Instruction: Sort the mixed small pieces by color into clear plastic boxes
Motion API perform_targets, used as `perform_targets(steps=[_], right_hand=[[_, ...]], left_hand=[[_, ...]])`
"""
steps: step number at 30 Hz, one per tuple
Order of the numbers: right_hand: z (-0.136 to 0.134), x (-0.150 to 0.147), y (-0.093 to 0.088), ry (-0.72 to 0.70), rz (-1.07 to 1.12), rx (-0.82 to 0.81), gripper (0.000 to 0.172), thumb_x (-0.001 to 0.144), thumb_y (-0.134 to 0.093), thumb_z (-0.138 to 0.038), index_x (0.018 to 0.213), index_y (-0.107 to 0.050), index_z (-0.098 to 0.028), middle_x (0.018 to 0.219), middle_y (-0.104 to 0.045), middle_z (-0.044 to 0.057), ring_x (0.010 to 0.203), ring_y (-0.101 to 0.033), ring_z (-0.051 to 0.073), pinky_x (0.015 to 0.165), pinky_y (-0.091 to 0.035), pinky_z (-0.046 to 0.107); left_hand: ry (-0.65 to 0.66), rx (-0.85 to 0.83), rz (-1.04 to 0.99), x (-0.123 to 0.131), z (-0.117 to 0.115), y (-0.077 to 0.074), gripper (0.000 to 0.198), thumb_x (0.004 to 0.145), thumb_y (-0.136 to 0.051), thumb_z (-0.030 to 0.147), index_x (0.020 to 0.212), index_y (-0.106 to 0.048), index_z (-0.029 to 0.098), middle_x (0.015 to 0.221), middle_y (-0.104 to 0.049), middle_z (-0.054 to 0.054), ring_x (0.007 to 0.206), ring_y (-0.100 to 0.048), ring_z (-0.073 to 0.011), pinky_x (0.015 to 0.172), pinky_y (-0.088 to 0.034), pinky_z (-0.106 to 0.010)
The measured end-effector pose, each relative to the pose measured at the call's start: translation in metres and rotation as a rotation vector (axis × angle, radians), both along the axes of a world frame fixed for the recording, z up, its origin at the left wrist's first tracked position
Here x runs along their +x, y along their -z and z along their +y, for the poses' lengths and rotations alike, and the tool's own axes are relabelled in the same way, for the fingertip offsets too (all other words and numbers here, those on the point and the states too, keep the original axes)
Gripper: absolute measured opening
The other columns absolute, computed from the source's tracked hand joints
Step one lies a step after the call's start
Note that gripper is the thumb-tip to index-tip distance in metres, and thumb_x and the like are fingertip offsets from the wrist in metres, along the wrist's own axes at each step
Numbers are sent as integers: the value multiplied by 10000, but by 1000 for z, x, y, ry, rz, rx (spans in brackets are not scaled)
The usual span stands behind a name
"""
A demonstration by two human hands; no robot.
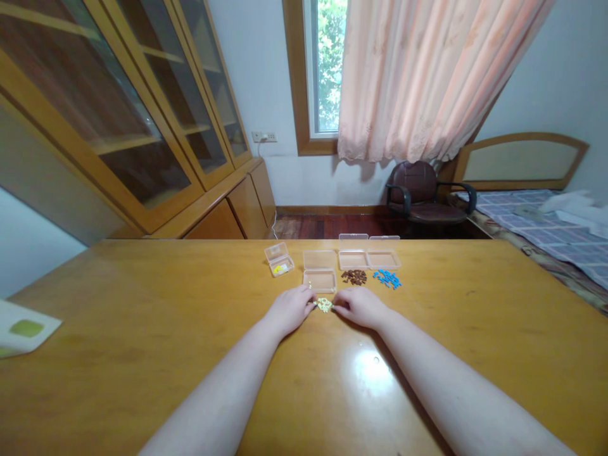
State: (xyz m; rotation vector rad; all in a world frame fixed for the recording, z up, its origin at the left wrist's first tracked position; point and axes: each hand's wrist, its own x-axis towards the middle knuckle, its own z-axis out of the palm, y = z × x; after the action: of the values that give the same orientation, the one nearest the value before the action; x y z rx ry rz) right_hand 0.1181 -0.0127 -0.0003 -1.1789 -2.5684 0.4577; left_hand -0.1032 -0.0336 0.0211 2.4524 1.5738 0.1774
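A small pile of pale yellow pieces (325,305) lies on the table between my two hands. My left hand (292,309) rests at the pile's left side, fingers curled and pinched at a pale piece by the fingertips. From the right, my right hand (361,306) also pinches at the pile's edge, with a pale piece at its fingertips. Just behind the pile stands an open clear plastic box (320,291), its lid tipped back. A few pale bits show near its left side, partly behind my left hand.
Brown pieces (354,277) and blue pieces (388,278) lie in heaps before two open clear boxes (353,260). A smaller open box (282,266) at left holds yellow pieces. A white object (26,328) sits at the table's left edge. Beyond the wooden table (142,354) stands a chair (420,190).
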Motion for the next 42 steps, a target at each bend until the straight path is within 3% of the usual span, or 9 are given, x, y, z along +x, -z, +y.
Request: perform_targets(steps=[10,16,26,42], right_hand=[[-2,-1,-3,-25,-37,54,179,869,-533,-283,875,-699,-215,819,-718,43,738,-640,157,685,-421,248],[-1,2,-6,-47,-27,37,200,862,-558,-358,895,-709,-231,822,-725,32,739,-647,162,684,-433,248],[-1,-2,-11,18,-124,65,189,868,-528,-247,854,-716,-228,814,-729,46,743,-658,170,680,-431,244],[0,2,-9,-33,-78,73,208,884,-526,-317,927,-717,-249,867,-734,32,766,-653,167,690,-435,248]], left_hand=[[12,8,4,-1,1,2,174,885,-472,247,955,-628,217,983,-639,-54,888,-608,-188,787,-463,-285],[28,20,7,-2,0,0,194,895,-466,271,957,-644,222,976,-649,-57,896,-610,-191,798,-466,-288],[22,13,57,-1,2,-5,165,886,-496,271,938,-636,200,983,-646,-73,888,-613,-194,792,-469,-290],[19,128,173,3,8,12,267,951,-340,274,933,-593,191,948,-634,-74,843,-627,-216,733,-470,-325]])
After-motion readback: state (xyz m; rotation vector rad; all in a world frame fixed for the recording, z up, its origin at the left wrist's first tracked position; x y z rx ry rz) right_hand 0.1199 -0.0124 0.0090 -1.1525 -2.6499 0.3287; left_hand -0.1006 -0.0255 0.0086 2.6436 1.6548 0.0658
